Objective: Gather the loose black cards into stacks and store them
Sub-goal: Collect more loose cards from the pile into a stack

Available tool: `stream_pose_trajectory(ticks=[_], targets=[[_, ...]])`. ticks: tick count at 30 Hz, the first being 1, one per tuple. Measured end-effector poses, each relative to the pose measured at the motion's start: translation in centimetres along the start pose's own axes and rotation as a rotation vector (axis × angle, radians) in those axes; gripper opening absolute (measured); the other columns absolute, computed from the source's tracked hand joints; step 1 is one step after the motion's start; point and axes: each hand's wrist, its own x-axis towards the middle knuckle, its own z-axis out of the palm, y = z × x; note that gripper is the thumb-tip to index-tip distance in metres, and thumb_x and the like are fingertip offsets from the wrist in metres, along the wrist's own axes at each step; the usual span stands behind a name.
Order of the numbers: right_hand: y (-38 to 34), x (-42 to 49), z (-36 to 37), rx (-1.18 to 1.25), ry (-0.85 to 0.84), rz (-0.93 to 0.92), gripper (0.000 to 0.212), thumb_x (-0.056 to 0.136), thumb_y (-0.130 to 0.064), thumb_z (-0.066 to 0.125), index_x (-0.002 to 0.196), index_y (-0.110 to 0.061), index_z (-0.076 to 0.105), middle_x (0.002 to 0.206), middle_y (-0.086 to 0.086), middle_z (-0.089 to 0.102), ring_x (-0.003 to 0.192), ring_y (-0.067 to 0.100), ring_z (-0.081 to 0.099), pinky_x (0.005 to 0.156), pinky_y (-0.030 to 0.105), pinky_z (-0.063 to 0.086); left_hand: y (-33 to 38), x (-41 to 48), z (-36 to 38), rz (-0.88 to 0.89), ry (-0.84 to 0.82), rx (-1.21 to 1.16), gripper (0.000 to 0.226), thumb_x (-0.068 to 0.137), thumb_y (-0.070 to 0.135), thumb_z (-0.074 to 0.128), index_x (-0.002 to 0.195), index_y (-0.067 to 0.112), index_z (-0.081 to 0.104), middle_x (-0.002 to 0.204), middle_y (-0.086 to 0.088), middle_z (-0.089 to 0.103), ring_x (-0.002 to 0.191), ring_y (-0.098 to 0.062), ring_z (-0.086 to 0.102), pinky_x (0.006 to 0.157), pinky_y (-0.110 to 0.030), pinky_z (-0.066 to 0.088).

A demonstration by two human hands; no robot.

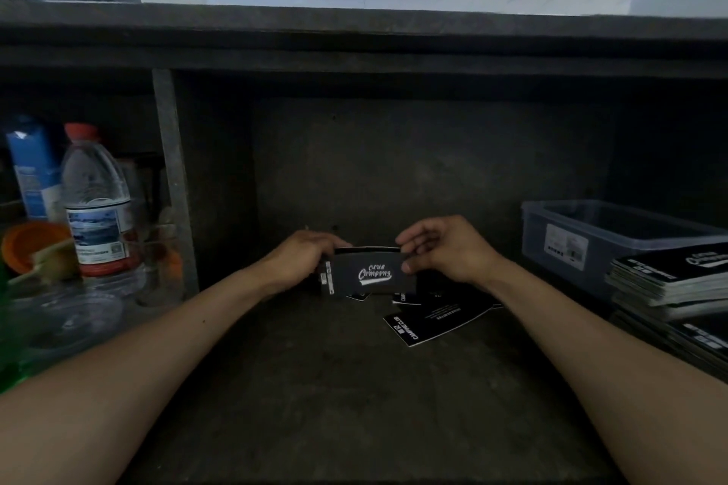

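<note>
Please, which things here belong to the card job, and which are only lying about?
Job: card stack gripped by left hand and right hand; loose cards; stacked cards at right; perhaps clear bin.
Lying about: water bottle; orange container; blue carton.

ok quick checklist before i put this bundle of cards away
1. Grip on the card bundle by left hand and right hand, one at each end: ok.
2. Bundle edges squared: not ok, a card seems to jut out at the left end.
3. All loose cards gathered: not ok, several lie on the shelf below the bundle.
4. Reach to the card stacks at right: ok.
5. Top of the clear plastic bin open: ok; its contents: cannot tell.
</note>
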Motion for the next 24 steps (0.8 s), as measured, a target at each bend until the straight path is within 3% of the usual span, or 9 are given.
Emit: stream_pose_trajectory(ticks=[2, 3, 6, 7, 11, 13, 17, 21, 24], targets=[[0.1, 0.3, 0.7, 0.013, 0.072, -0.042, 0.04, 0.063, 0.011, 0.085, 0.086, -0.018, 0.07, 0.079, -0.001, 0.069, 0.065, -0.001, 0.063, 0.068, 0.017, 0.049, 0.2, -0.2, 0.3, 0.017, -0.03, -0.037, 0.022, 0.1, 0.033, 0.054, 0.102, 0.028, 0.076, 0.1, 0.007, 0.077, 0.095, -0.006, 0.072, 0.08, -0.019, 0.053], [0.1, 0.4, 1.0, 0.016, 0.097, -0.051, 0.04, 0.062, 0.01, 0.085, 0.085, -0.019, 0.069, 0.08, 0.0, 0.069, 0.064, -0.003, 0.063, 0.068, 0.017, 0.049, 0.1, -0.2, 0.3, 0.051, -0.026, 0.002, 0.017, 0.098, 0.033, 0.06, 0.103, 0.027, 0.075, 0.1, 0.007, 0.077, 0.095, -0.004, 0.071, 0.082, -0.018, 0.054], [-0.6, 0.3, -0.2, -0.014, 0.122, -0.01, 0.039, 0.06, -0.002, 0.091, 0.087, -0.021, 0.07, 0.089, 0.002, 0.071, 0.073, 0.005, 0.067, 0.074, 0.023, 0.053, -0.8, 0.2, -0.1, 0.116, 0.032, 0.164, 0.021, 0.095, 0.01, 0.065, 0.113, 0.019, 0.071, 0.11, 0.001, 0.073, 0.103, -0.009, 0.068, 0.095, -0.027, 0.054], [-1.0, -0.1, -1.2, -0.072, 0.054, 0.034, 0.038, 0.059, -0.008, 0.093, 0.089, -0.021, 0.072, 0.091, 0.002, 0.072, 0.079, 0.009, 0.068, 0.08, 0.025, 0.053, -1.0, 0.4, -0.4, 0.099, 0.066, 0.167, 0.024, 0.094, 0.007, 0.065, 0.114, 0.019, 0.07, 0.111, 0.001, 0.072, 0.104, -0.01, 0.067, 0.097, -0.029, 0.053], [-2.2, -2.0, -3.8, -0.405, -0.557, 0.3, 0.051, 0.059, -0.02, 0.093, 0.105, -0.032, 0.075, 0.109, -0.008, 0.073, 0.108, 0.008, 0.064, 0.104, 0.03, 0.046, -1.9, 0.9, -1.0, 0.044, 0.111, 0.087, 0.029, 0.09, 0.005, 0.069, 0.099, 0.033, 0.072, 0.101, 0.007, 0.073, 0.094, -0.005, 0.067, 0.09, -0.025, 0.052], [-2.7, -2.4, -3.7, -0.529, -0.635, 0.309, 0.057, 0.058, -0.023, 0.094, 0.108, -0.039, 0.073, 0.114, -0.013, 0.069, 0.113, 0.005, 0.059, 0.107, 0.032, 0.043, -2.1, 0.9, -0.9, 0.044, 0.087, 0.084, 0.03, 0.09, 0.005, 0.071, 0.101, 0.033, 0.071, 0.1, 0.008, 0.072, 0.092, -0.003, 0.066, 0.085, -0.02, 0.052], [-3.1, -2.6, -2.4, -0.486, -0.531, 0.257, 0.053, 0.061, -0.032, 0.092, 0.111, -0.037, 0.073, 0.111, -0.014, 0.069, 0.107, 0.003, 0.06, 0.098, 0.025, 0.045, -2.4, 1.0, -0.6, 0.067, 0.114, 0.049, 0.026, 0.089, 0.006, 0.071, 0.106, 0.027, 0.072, 0.107, -0.001, 0.074, 0.097, -0.012, 0.069, 0.092, -0.027, 0.055], [-2.9, -2.4, 0.6, -0.433, -0.362, 0.089, 0.046, 0.062, -0.044, 0.09, 0.104, -0.033, 0.076, 0.099, -0.016, 0.072, 0.093, -0.002, 0.064, 0.085, 0.019, 0.049, -2.1, 1.0, -0.5, 0.052, 0.098, 0.037, 0.023, 0.092, 0.008, 0.069, 0.107, 0.025, 0.071, 0.108, -0.001, 0.074, 0.097, -0.01, 0.068, 0.084, -0.019, 0.053], [-3.1, -2.3, 0.9, -0.465, -0.358, 0.067, 0.046, 0.061, -0.048, 0.089, 0.103, -0.035, 0.076, 0.096, -0.022, 0.072, 0.092, -0.006, 0.064, 0.085, 0.017, 0.048, -2.0, 1.0, -0.5, 0.041, 0.053, 0.042, 0.021, 0.096, 0.01, 0.064, 0.107, 0.027, 0.07, 0.109, 0.001, 0.073, 0.102, -0.011, 0.068, 0.087, -0.023, 0.053]])
